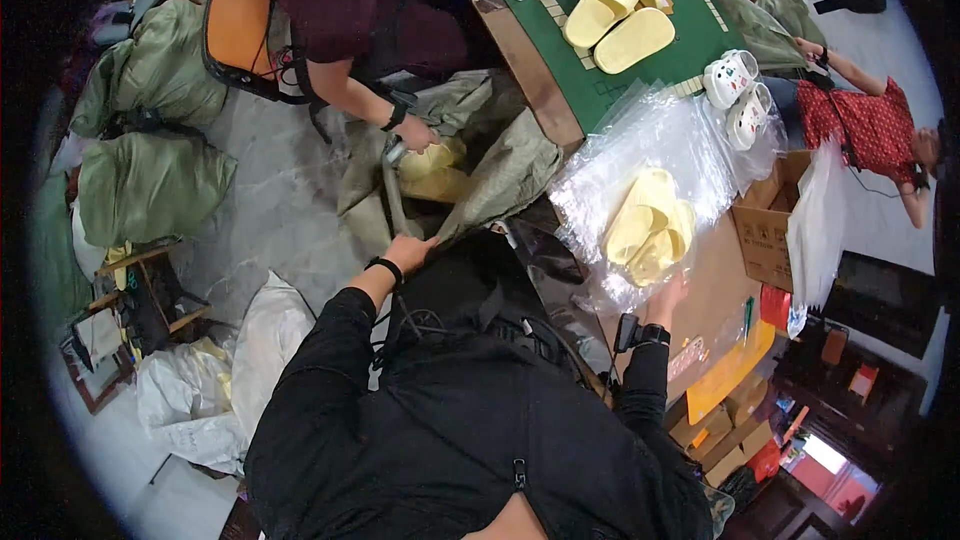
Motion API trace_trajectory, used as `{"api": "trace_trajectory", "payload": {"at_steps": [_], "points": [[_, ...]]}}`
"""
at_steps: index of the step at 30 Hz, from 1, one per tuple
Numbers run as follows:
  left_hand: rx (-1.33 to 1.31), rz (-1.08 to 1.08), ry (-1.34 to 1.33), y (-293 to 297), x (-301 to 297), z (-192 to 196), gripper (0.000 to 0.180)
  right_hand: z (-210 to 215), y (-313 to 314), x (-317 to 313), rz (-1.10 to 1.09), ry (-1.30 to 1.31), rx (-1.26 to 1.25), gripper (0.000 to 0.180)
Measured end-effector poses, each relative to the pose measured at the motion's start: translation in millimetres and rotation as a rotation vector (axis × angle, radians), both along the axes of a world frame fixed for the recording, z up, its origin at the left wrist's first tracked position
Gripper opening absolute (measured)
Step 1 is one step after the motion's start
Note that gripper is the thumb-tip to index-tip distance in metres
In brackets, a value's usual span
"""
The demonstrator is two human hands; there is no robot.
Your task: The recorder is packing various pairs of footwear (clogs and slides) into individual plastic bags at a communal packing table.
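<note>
My left hand [408, 253] is closed on the rim of a grey-green woven sack [515, 175], which gapes open on the floor. Inside the sack lie pale yellow slippers [435, 185], where a co-worker's hand [415, 132] reaches in. At the table on the right, my right hand [668, 298] is at the lower edge of a clear plastic bag [590, 185], close beside a pair of yellow slippers [650, 225]. Its fingers are blurred and partly hidden, so their grip is unclear.
Several more yellow slippers [620, 25] lie on a green mat [550, 25]. White clogs [735, 90] and a cardboard box [768, 225] stand farther right. Full green sacks [150, 185], an orange-backed chair [238, 25] and white sacks [270, 345] are at left. Another person in red [860, 120] is at far right.
</note>
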State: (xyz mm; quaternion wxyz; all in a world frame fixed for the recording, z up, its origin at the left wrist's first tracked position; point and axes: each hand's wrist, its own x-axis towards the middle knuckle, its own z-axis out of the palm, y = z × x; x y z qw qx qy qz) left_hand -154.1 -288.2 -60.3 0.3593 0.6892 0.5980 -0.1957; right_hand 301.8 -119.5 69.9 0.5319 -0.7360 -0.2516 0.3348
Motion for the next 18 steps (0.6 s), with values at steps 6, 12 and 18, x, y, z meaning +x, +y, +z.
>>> {"api": "trace_trajectory", "payload": {"at_steps": [6, 12, 18], "points": [[-0.068, 0.156, -0.168, 2.5, 23.9, 9.5, 0.044, -63.4, -10.5, 47.5, 0.239, -0.539, -0.306, 0.079], [-0.025, 0.241, -0.262, -6.5, 23.7, 5.5, 0.038, -75.1, -4.9, 30.7, 0.469, -0.018, -0.350, 0.058], [0.043, 0.264, -0.277, -8.9, 26.6, -6.7, 0.035, -48.2, 3.5, 24.1, 0.381, 0.057, -0.559, 0.051]]}}
